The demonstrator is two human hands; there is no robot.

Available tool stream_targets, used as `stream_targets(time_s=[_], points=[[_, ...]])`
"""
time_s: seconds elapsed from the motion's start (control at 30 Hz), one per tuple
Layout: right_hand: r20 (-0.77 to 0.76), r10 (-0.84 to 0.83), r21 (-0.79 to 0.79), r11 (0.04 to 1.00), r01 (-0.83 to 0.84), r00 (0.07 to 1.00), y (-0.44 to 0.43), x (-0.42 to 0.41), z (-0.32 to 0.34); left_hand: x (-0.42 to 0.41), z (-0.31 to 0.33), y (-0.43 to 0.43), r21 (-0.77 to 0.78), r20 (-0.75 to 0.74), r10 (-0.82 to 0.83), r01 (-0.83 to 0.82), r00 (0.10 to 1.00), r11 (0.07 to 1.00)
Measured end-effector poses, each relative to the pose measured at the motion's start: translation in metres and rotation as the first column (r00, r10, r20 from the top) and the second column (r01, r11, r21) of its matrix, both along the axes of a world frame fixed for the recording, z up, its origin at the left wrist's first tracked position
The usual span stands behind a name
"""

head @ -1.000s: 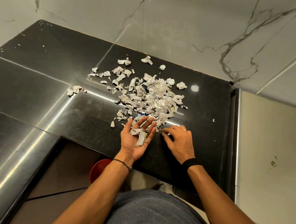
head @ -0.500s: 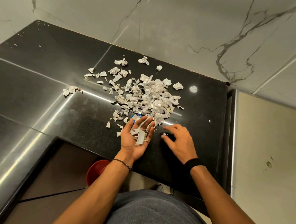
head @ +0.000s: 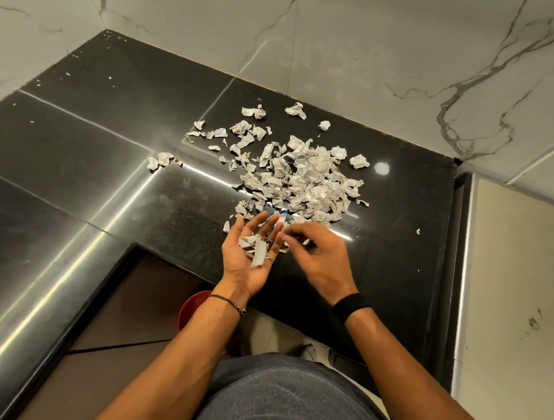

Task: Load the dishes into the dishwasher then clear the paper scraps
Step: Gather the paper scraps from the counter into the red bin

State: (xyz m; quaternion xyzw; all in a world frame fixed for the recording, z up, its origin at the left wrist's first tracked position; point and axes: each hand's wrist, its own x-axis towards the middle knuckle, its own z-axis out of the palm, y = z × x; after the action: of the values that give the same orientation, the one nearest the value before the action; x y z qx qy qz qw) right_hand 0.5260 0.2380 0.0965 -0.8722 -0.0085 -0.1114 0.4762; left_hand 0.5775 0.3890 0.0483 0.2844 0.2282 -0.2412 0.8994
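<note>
Paper scraps (head: 303,179) on black counter (head: 111,156), several in upturned left hand (head: 250,263), right hand (head: 322,260) alongside.

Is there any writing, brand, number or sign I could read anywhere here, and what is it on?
None can be read.
The crumpled white paper scraps on the black polished countertop carry faint print, too small and blurred to read.
The scraps in the left hand show no legible marks.

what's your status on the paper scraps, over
left hand open palm-up, scraps in it. right hand blurred at its fingertips, grip unclear. main pile on black counter, uncleared. red container below edge.
</note>
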Motion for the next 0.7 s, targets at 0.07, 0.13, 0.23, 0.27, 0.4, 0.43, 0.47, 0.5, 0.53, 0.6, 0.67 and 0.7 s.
stream_targets(time_s=[0.07, 0.13, 0.23, 0.27, 0.4, 0.43, 0.47, 0.5, 0.53, 0.6, 0.67, 0.7], points=[[0.012, 0.088, -0.027, 0.996, -0.087, 0.996, 0.023, 0.006, 0.009, 0.002, 0.001, 0.003, -0.016, -0.001, -0.003, 0.003, 1.000, 1.000], [0.008, 0.096, -0.053, 0.994, -0.095, 0.995, 0.035, 0.011, 0.009, 0.004, 0.002, 0.009, -0.049, -0.003, -0.011, 0.011, 1.000, 0.999], [0.004, -0.026, 0.008, 1.000, 0.026, 1.000, 0.030, 0.014, 0.004, 0.008, 0.001, 0.021, -0.101, 0.004, -0.001, 0.002, 1.000, 0.995], [-0.011, -0.065, -0.015, 0.998, 0.065, 0.998, 0.025, 0.014, -0.001, 0.009, 0.000, 0.027, -0.115, 0.002, 0.006, -0.006, 1.000, 0.993], [-0.202, -0.052, -0.327, 0.945, -0.017, 0.978, 0.007, 0.009, -0.032, 0.012, -0.005, 0.043, -0.122, -0.015, 0.024, -0.026, 1.000, 0.992], [-0.241, -0.034, -0.382, 0.922, -0.063, 0.970, 0.007, 0.006, -0.039, 0.013, -0.005, 0.047, -0.116, -0.021, 0.024, -0.026, 0.999, 0.993], [-0.256, -0.025, -0.411, 0.907, -0.086, 0.966, 0.008, 0.004, -0.044, 0.014, -0.006, 0.050, -0.108, -0.023, 0.024, -0.026, 0.999, 0.994], [-0.253, -0.026, -0.426, 0.900, -0.087, 0.967, 0.009, 0.001, -0.047, 0.016, -0.007, 0.053, -0.099, -0.023, 0.022, -0.025, 0.999, 0.995], [-0.238, -0.032, -0.439, 0.895, -0.078, 0.971, 0.011, 0.000, -0.050, 0.017, -0.007, 0.056, -0.087, -0.018, 0.022, -0.024, 1.000, 0.996], [-0.217, -0.052, -0.468, 0.882, -0.057, 0.975, 0.017, -0.002, -0.052, 0.021, -0.008, 0.063, -0.063, -0.007, 0.028, -0.028, 1.000, 0.998], [-0.204, -0.097, -0.457, 0.889, -0.007, 0.974, 0.024, -0.003, -0.051, 0.024, -0.009, 0.069, -0.043, 0.003, 0.038, -0.037, 0.999, 0.998], [-0.196, -0.133, -0.419, 0.907, 0.040, 0.972, 0.028, -0.003, -0.048, 0.026, -0.009, 0.071, -0.037, 0.006, 0.041, -0.041, 0.999, 0.998]])
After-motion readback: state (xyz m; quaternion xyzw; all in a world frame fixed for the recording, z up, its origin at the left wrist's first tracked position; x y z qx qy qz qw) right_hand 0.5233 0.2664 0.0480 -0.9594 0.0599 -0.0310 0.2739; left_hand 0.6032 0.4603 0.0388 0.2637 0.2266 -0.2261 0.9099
